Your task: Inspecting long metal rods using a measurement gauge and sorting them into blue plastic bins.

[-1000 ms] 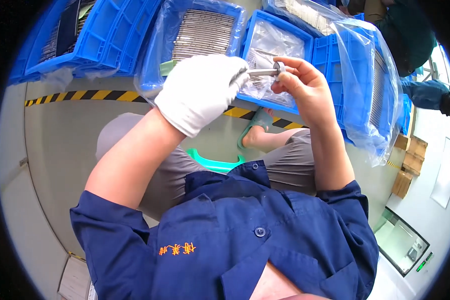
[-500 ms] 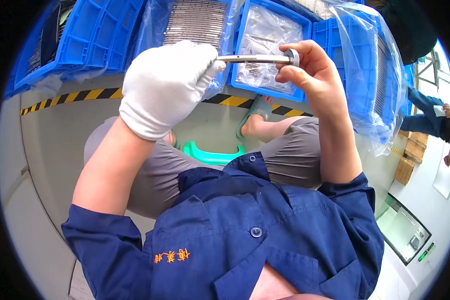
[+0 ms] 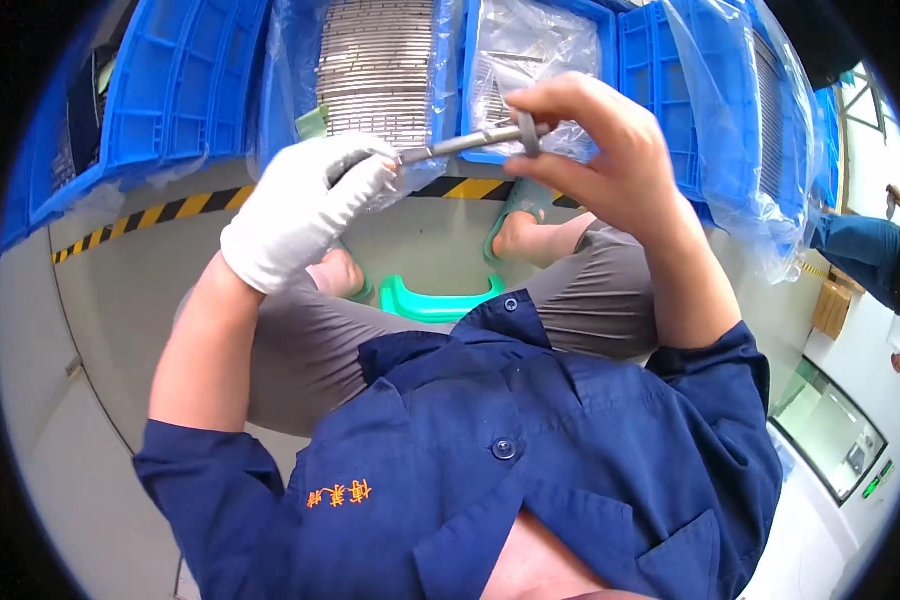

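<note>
Seated work with two hands, seen from above. The left hand point(image 3: 305, 205), in a white glove, holds one end of a slender metal rod point(image 3: 460, 145); its grip is narrow, with thumb and fingers closed about that end. The rod slants slightly upward to the right, held in the air in front of the blue crates. Near its right end a grey disc point(image 3: 528, 133) stands crosswise to the rod, and a short stub shows beyond it; whether disc and rod are separate pieces cannot be told. The bare right hand point(image 3: 620, 150) holds the disc at its edge, the index finger above and the thumb below, the grip only as wide as the disc.

Behind the left hand, a plastic-lined crate point(image 3: 288, 55) contains closely set rows of metal rods point(image 3: 375, 70), with a pale green scrap point(image 3: 312, 123) at its near left corner. Beside it, partly behind the right hand, a second crate point(image 3: 611, 50) holds clear plastic sheeting point(image 3: 570, 50) and a few loose rods. Farther right, a third crate point(image 3: 665, 90) is draped with a clear bag point(image 3: 760, 235). Below the crates, yellow-and-black tape point(image 3: 470, 188) crosses the grey floor point(image 3: 420, 240); a green stool point(image 3: 435, 308) shows between the knees.
</note>
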`<move>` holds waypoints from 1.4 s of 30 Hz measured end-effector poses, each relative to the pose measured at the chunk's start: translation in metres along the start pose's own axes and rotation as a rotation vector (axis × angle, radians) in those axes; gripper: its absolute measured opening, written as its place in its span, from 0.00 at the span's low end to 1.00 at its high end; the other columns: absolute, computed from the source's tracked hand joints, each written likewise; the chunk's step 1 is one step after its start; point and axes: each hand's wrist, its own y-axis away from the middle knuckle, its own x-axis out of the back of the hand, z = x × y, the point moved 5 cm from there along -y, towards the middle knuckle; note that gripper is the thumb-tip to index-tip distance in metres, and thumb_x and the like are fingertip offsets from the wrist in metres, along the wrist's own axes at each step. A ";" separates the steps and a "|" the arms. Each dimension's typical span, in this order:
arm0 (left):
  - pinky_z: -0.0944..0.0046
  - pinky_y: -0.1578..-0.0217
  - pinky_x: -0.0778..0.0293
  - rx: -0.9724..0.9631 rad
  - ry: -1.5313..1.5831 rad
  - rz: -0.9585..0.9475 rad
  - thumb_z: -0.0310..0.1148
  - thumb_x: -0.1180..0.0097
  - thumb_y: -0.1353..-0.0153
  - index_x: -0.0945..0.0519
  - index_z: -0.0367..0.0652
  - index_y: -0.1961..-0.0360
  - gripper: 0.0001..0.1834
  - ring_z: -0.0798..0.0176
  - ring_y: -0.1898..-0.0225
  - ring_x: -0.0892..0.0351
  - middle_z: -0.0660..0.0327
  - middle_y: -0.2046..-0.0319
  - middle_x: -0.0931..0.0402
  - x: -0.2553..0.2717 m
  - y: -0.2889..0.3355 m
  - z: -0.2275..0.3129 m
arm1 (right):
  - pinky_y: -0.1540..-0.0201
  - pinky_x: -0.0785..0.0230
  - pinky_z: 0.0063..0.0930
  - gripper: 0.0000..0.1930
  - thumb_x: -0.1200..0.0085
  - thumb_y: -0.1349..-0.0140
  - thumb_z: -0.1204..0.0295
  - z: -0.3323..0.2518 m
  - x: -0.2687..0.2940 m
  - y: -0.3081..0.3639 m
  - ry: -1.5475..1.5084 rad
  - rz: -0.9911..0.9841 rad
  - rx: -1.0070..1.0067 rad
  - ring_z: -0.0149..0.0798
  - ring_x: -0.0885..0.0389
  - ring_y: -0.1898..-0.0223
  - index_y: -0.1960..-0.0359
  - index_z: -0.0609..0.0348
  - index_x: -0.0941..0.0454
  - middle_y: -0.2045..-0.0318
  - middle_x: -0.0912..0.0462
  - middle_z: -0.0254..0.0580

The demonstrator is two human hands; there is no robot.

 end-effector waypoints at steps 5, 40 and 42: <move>0.64 0.79 0.36 -0.767 -0.917 0.535 0.31 0.43 0.54 0.24 0.43 0.68 0.10 0.60 0.79 0.30 0.62 0.80 0.30 0.013 0.007 0.058 | 0.63 0.31 0.18 0.16 0.42 0.51 0.78 0.022 -0.016 0.009 -0.594 0.075 -0.405 0.25 0.25 0.66 0.60 0.62 0.31 0.69 0.25 0.35; 0.63 0.76 0.34 -0.214 -0.412 0.271 0.37 0.50 0.45 0.25 0.38 0.73 0.11 0.53 0.79 0.29 0.54 0.81 0.29 -0.004 0.007 0.049 | 0.57 0.30 0.25 0.20 0.44 0.55 0.84 0.016 0.023 0.010 -0.441 0.003 -0.280 0.32 0.24 0.62 0.57 0.62 0.30 0.63 0.23 0.44; 0.62 0.76 0.34 -0.131 -0.369 0.257 0.36 0.50 0.46 0.25 0.39 0.74 0.10 0.52 0.78 0.29 0.55 0.80 0.29 -0.004 0.008 0.042 | 0.59 0.30 0.25 0.21 0.44 0.55 0.85 0.017 0.014 0.012 -0.342 -0.055 -0.273 0.32 0.24 0.62 0.57 0.61 0.30 0.63 0.23 0.45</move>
